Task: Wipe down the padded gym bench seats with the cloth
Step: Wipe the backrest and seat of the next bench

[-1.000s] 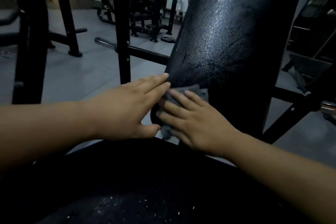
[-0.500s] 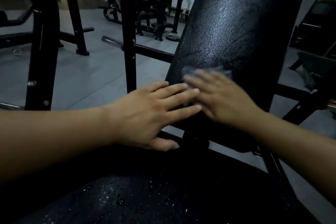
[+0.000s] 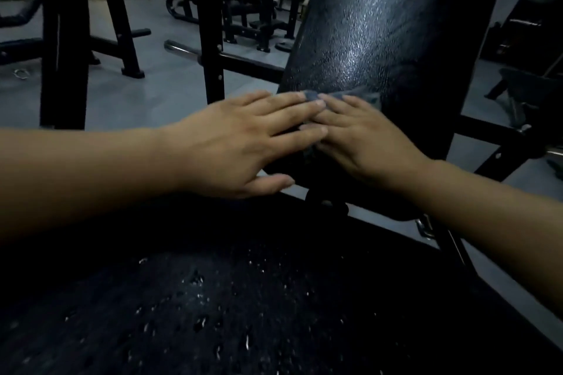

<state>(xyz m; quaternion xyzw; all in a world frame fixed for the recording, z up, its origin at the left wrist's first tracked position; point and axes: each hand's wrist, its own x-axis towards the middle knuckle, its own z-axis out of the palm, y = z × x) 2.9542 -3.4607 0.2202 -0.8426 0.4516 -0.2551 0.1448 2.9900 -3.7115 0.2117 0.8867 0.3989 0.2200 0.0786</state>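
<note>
A black padded backrest (image 3: 380,27) rises steeply ahead, shiny with moisture. Below it lies the black padded seat (image 3: 213,298), dotted with water drops. A grey cloth (image 3: 364,96) lies flat against the lower backrest, mostly hidden under my hands. My right hand (image 3: 362,137) presses it to the pad with straight fingers. Beside it, my left hand (image 3: 240,143) lies flat with its fingertips over the cloth's left edge and against the right hand's fingers, thumb near the backrest's bottom edge.
Black rack uprights (image 3: 207,18) and a horizontal steel bar (image 3: 195,53) stand just left of the backrest. More machines (image 3: 256,12) fill the grey floor behind. A frame strut (image 3: 505,149) and other equipment (image 3: 530,91) sit to the right.
Both hands have slid the cloth up from the backrest's bottom edge and a little right. My left hand's fingers now overlap the right hand's fingers.
</note>
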